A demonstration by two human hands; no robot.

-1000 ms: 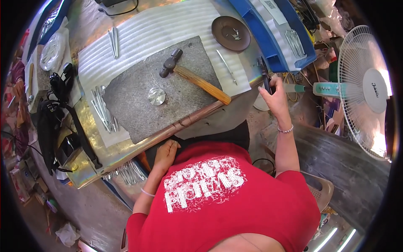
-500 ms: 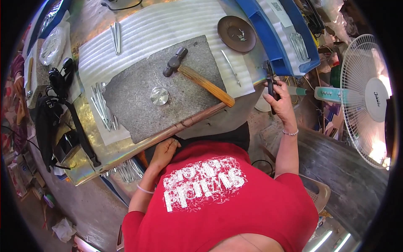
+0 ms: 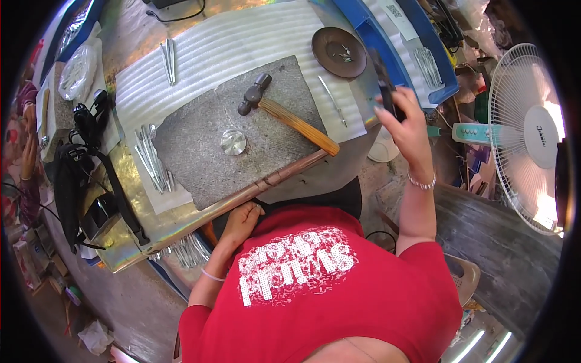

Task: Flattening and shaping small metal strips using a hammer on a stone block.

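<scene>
My right hand (image 3: 404, 124) is raised at the table's right end and grips a dark pliers-like tool (image 3: 384, 77), its tip near the blue tray (image 3: 366, 33). My left hand (image 3: 240, 221) rests low against the table's near edge, under a copper pipe (image 3: 266, 184); whether it holds anything is hidden. A grey stone slab (image 3: 200, 157) lies in front of me with a wooden-handled hammer (image 3: 284, 115) and a small round silver disc (image 3: 233, 142) on it. A thin metal strip (image 3: 333, 101) lies on the white ribbed sheet (image 3: 212, 48).
A dark round dish (image 3: 339, 51) sits at the far right of the table. Several metal strips (image 3: 151, 163) lie left of the slab, more (image 3: 169, 60) at the back. Black bags and cables (image 3: 78, 169) fill the left. A white fan (image 3: 526, 133) stands at my right.
My right hand has risen with the dark tool from below the table's right end to beside the blue tray. The left hand has stayed at the table's edge.
</scene>
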